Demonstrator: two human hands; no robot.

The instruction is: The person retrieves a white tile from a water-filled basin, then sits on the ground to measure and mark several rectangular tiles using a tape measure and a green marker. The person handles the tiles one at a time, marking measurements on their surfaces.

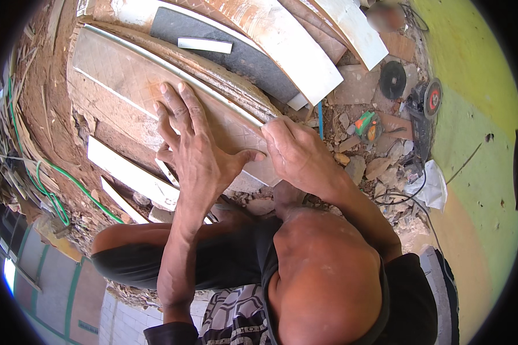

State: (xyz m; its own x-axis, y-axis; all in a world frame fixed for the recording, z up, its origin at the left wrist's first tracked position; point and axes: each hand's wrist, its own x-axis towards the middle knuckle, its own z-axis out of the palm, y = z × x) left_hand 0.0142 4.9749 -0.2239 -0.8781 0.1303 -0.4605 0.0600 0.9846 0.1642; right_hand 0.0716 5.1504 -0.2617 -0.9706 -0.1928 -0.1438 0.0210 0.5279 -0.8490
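A long brown-beige tile strip (118,60) with a pale edge lies slantwise across a rough wooden board (227,86) in front of my knees. My left hand (195,146) presses flat on the tile's face, fingers spread and thumb out to the side. At the near right end of the tile's long pale edge, my right hand (299,150) is closed, knuckles up. Whatever its fingers grip there is hidden beneath them. Beyond the board is a dark grey slab (175,29) with a short white strip (204,45) on it.
Long cut tile pieces (305,66) are stacked at the far side. To the right lie an angle grinder (423,112), a black disc (392,80), a green-and-orange object (367,123), rubble (377,168) and a cord. A green hose (86,190) runs at left, near white strips (121,167).
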